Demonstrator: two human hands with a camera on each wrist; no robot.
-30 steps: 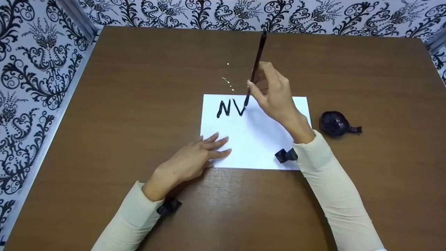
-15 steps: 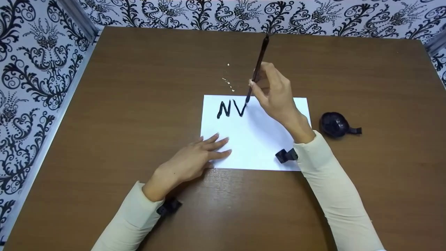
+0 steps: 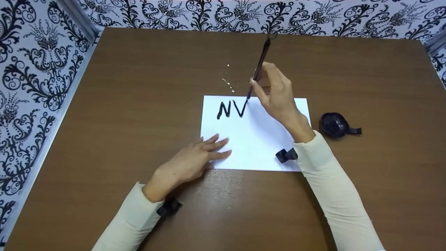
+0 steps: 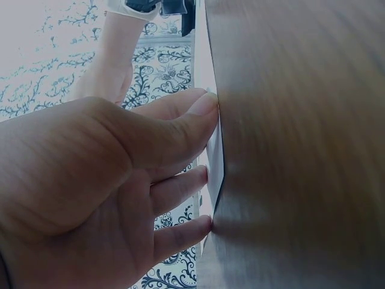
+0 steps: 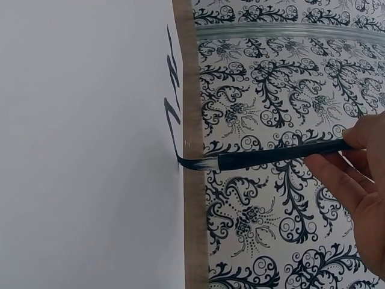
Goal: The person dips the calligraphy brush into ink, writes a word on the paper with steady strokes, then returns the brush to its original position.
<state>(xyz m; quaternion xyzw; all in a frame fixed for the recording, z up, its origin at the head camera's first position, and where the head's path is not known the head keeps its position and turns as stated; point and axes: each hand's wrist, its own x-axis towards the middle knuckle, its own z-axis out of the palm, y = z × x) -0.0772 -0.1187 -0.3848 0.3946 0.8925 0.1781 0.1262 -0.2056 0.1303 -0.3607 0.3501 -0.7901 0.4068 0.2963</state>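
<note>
My right hand [image 3: 277, 92] pinches a dark-handled paintbrush [image 3: 260, 66] between thumb and fingers. The brush stands steeply, its inked bristles [image 5: 195, 163] bent against the white paper [image 3: 258, 146]. Under the tip is the upper end of a V's right stroke; a black N [image 3: 223, 109] stands to its left. My left hand [image 3: 188, 160] rests on the paper's lower left corner with fingers spread. In the left wrist view its thumb [image 4: 204, 105] and fingertips lie against the paper at the table surface.
A small dark round dish [image 3: 334, 124] with a short handle stands right of the paper on the brown table [image 3: 139, 87]. Small pale flecks [image 3: 228, 83] lie above the paper. Patterned black-and-white covering [image 3: 41, 69] borders the table's left and far sides.
The brush tip has moved slightly up and right along the V's right stroke, lengthening it. My right hand shifted a little with it. The left hand has stayed in place.
</note>
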